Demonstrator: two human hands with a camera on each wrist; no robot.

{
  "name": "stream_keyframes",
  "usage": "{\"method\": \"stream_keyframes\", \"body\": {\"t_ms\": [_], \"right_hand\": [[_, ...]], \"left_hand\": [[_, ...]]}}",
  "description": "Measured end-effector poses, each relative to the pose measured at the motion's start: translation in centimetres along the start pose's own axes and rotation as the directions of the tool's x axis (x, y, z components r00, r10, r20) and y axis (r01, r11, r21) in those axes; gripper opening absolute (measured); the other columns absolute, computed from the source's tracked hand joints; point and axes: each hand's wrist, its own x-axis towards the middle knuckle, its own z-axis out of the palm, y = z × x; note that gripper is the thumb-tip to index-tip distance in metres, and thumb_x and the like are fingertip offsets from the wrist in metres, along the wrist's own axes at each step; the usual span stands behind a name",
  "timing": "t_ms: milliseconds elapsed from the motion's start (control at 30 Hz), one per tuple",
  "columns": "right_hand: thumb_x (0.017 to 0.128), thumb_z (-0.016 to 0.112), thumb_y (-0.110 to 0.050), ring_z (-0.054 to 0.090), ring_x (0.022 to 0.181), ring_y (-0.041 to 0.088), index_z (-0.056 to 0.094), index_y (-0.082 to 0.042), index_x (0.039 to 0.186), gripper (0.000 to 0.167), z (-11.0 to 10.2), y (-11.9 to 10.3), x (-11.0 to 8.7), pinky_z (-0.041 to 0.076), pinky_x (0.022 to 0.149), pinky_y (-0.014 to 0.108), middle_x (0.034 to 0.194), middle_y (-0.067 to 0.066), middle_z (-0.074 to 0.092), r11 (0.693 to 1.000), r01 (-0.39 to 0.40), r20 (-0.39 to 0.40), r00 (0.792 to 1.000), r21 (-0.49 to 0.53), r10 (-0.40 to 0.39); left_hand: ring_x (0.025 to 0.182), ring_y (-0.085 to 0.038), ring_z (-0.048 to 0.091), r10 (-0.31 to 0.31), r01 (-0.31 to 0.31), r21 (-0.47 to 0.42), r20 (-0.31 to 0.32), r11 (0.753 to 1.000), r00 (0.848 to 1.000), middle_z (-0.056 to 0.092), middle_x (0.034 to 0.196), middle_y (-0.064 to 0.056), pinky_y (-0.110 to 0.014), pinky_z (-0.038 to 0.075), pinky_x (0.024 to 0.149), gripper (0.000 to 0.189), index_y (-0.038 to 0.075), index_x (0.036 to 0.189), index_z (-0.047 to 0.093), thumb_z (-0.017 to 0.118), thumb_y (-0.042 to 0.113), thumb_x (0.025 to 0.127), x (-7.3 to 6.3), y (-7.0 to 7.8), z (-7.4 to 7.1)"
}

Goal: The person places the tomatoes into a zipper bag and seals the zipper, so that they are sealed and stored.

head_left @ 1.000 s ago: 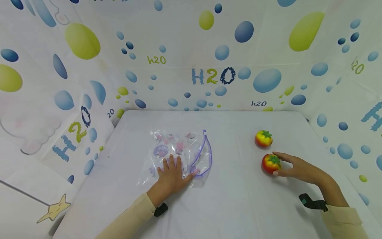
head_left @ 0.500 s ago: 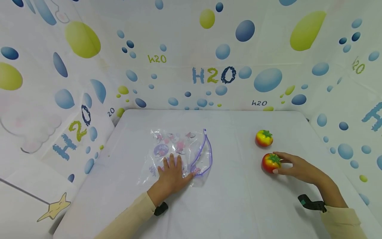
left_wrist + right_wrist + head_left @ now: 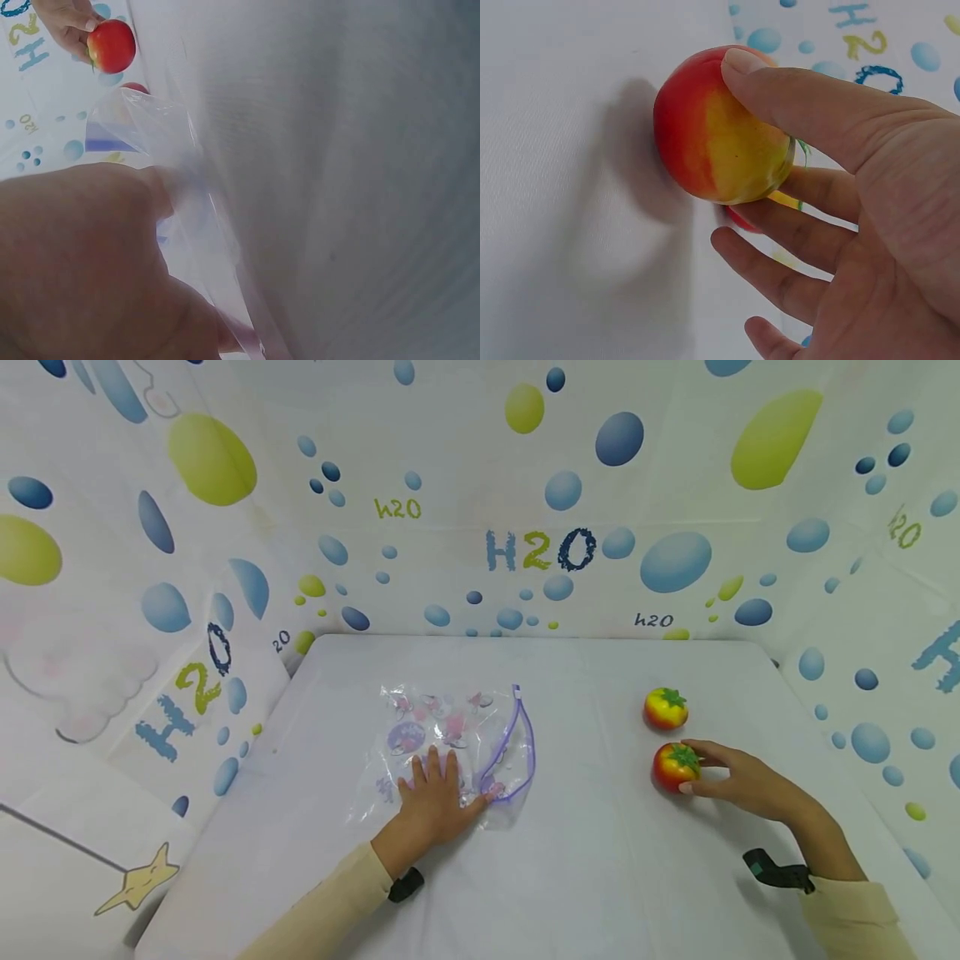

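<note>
In the head view my left hand (image 3: 431,806) lies flat with fingers spread on a clear plastic zip bag (image 3: 405,739) printed with pink and purple pictures. The bag's purple zip edge (image 3: 531,739) gapes toward the right. On the right side, my right hand (image 3: 742,781) pinches a red-and-yellow toy tomato (image 3: 675,768) with green leaves on top. Thumb and fingers grip its sides in the right wrist view, the tomato (image 3: 716,135) close over the table with its shadow beside it. A second toy tomato (image 3: 665,708) rests just behind it.
A white cloth covers the table (image 3: 570,877). Behind and at both sides hang white curtains (image 3: 450,443) with blue and green drops and H2O lettering. A dark wrist strap piece (image 3: 776,870) sits under the right wrist.
My right hand has closed more firmly round the nearer tomato and shifted it slightly left. The left hand stays in place on the bag.
</note>
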Motion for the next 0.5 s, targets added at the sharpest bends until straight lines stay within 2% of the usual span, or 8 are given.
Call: {"method": "stream_keyframes", "body": {"t_ms": [267, 500], "right_hand": [[0.096, 0.076, -0.044, 0.050, 0.136, 0.053, 0.043, -0.006, 0.159, 0.080, 0.1, -0.9, 0.7, 0.054, 0.096, 0.068, 0.155, 0.030, 0.049, 0.999, 0.041, -0.025, 0.999, 0.023, -0.040], [0.096, 0.077, -0.042, 0.049, 0.137, 0.053, 0.039, -0.007, 0.161, 0.082, 0.4, -2.1, 1.3, 0.056, 0.097, 0.063, 0.159, 0.029, 0.044, 0.996, 0.061, -0.016, 0.998, 0.064, -0.060]], "left_hand": [[0.154, -0.061, 0.017, -0.001, 0.001, 0.002, 0.001, 1.000, 1.000, 0.019, 0.169, -0.035, -0.082, 0.021, 0.114, 0.107, -0.004, 0.163, 0.028, 0.049, 0.077, 0.097, 0.0, -0.1, 0.2], [0.154, -0.061, 0.017, 0.003, -0.003, -0.002, -0.005, 1.000, 1.000, 0.019, 0.169, -0.035, -0.082, 0.021, 0.114, 0.106, -0.005, 0.163, 0.029, 0.050, 0.076, 0.097, 0.0, -0.1, 0.1]]}}
